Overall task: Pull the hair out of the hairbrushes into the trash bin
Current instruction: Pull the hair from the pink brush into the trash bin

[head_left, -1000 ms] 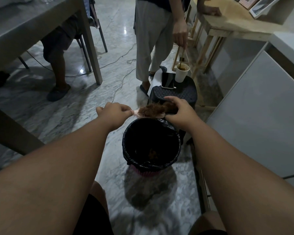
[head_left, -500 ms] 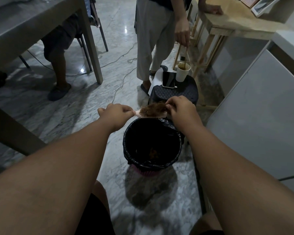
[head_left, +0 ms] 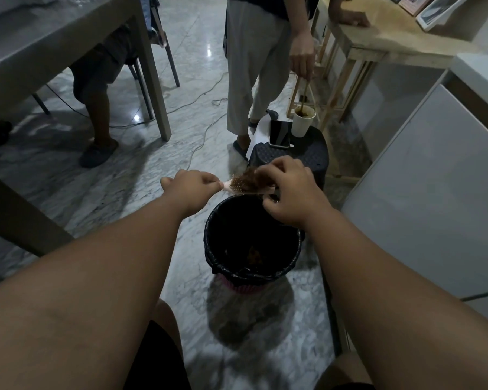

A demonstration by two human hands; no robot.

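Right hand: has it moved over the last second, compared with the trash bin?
Yes. The right hand has slid left along the hairbrush, toward the left hand, covering more of the hair and reaching farther over the far rim of the trash bin.

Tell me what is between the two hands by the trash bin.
The hairbrush, its bristles matted with brown hair: the left hand grips its handle, the right hand pinches the hair. Seen in the head view.

Pale pink hairbrush, brassy bristles, clogged with reddish-brown hair. Trash bin pink, ribbed, lined with a black bag. Floor grey-white veined marble. Stool dark, dotted grid pattern. Cup white, brown inside. Phone black. Standing person's trousers light grey. Right table pale wood.
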